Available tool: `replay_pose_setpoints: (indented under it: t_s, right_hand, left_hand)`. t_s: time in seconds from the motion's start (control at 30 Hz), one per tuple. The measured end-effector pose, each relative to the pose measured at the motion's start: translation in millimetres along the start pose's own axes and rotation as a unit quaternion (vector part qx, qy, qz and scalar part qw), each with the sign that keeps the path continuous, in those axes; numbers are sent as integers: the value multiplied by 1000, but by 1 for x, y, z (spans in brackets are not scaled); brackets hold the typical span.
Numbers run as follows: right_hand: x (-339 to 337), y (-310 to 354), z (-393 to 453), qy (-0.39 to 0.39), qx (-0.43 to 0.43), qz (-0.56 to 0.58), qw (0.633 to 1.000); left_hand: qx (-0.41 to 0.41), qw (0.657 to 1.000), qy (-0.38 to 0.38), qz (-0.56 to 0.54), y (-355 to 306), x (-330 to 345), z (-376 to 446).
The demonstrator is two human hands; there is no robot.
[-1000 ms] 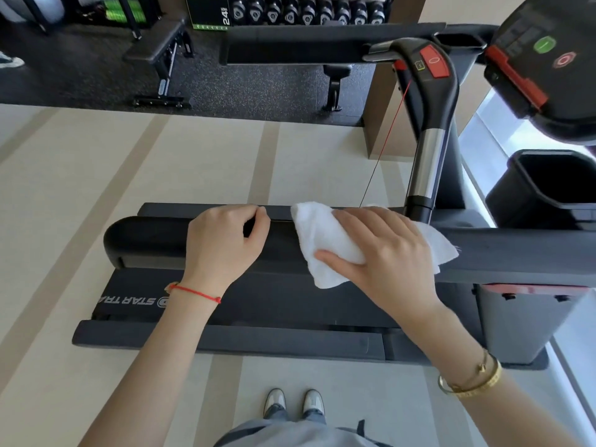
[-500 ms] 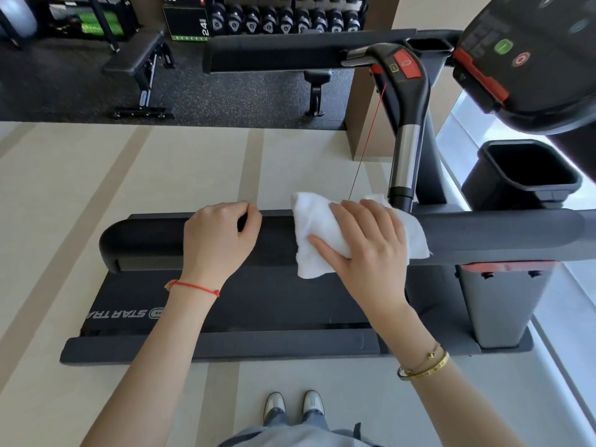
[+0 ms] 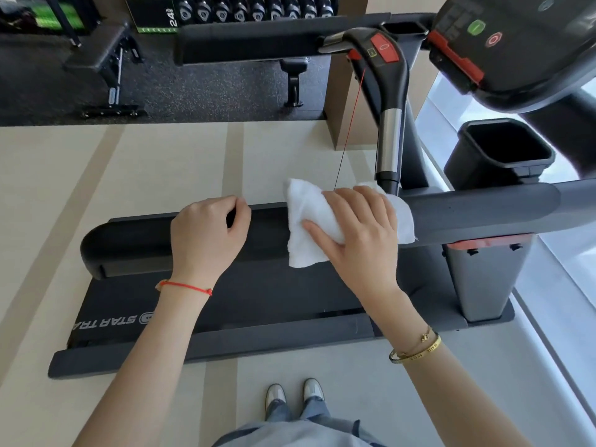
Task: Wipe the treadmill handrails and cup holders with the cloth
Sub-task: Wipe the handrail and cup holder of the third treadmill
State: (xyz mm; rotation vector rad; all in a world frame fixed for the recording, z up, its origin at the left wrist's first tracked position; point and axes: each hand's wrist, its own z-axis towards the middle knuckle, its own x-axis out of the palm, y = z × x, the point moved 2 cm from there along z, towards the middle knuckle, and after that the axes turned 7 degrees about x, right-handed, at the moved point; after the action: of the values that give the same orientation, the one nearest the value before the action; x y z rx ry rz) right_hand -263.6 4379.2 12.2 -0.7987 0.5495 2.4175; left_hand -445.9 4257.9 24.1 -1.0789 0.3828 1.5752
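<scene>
Below the left hand, the treadmill belt carries pale letters "STAR TRA", upside down and cut off by its edge. Far above that hand, a dark sign on the dumbbell rack shows "24", turned sideways.

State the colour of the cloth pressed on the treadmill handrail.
White. The cloth shows plainly in the head view, under the right hand on the dark handrail.
</scene>
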Motion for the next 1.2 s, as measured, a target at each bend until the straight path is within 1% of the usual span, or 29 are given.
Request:
replay_pose_setpoints:
  t_s: [0.1, 0.13, 0.17, 0.23, 0.3, 0.37, 0.47, 0.53, 0.63, 0.7, 0.8, 0.9, 1.0, 1.1, 1.2]
  right_hand:
    - [1, 7, 3, -28, 71, -12, 997]
    - [3, 14, 3, -31, 80, -9, 996]
    - [6, 21, 3, -25, 74, -5, 997]
    - [11, 33, 0, 2, 33, 1, 999]
    - [10, 31, 1, 26, -12, 8, 1000]
    - [4, 19, 3, 37, -38, 9, 999]
    - [-7, -4, 9, 38, -22, -9, 999]
    - [-11, -8, 15, 55, -14, -7, 998]
    - [-8, -5, 30, 117, -14, -25, 993]
    - [-2, 1, 43, 194, -5, -47, 980]
    - [14, 8, 62, 311, 0, -47, 949]
    - [29, 15, 74, 399, -17, -9, 917]
    - [43, 31, 83, 484, -35, 16, 874]
    - [54, 47, 86, 530, -55, 31, 846]
    - [53, 46, 86, 528, -70, 40, 846]
  left_hand:
    - [-3, 1000, 2, 2, -1, -1, 1]
    - [-3, 1000, -1, 2, -1, -1, 1]
    - [-4, 1000, -4, 4, -2, 0, 1]
    - [-7, 1000, -3, 10, 0, 1, 1]
    - [-7, 1000, -3, 7, 1, 1, 0]
    - [-6, 1000, -5, 2, 1, 1, 0]
    - [-6, 1000, -1, -8, 0, 0, 1]
    - [-11, 1000, 4, -10, 1, -1, 1]
    - [-14, 1000, 17, -14, 2, -2, 1]
    - [-13, 1000, 10, -19, 1, -3, 0]
    - [-23, 999, -19, -22, 6, -7, -2]
    - [-41, 998, -40, -5, 15, -12, -7]
    - [-54, 997, -49, -2, 23, -15, -12]
    - [-56, 996, -63, -1, 27, -15, -14]
    - [-63, 995, -74, 12, 28, -14, -15]
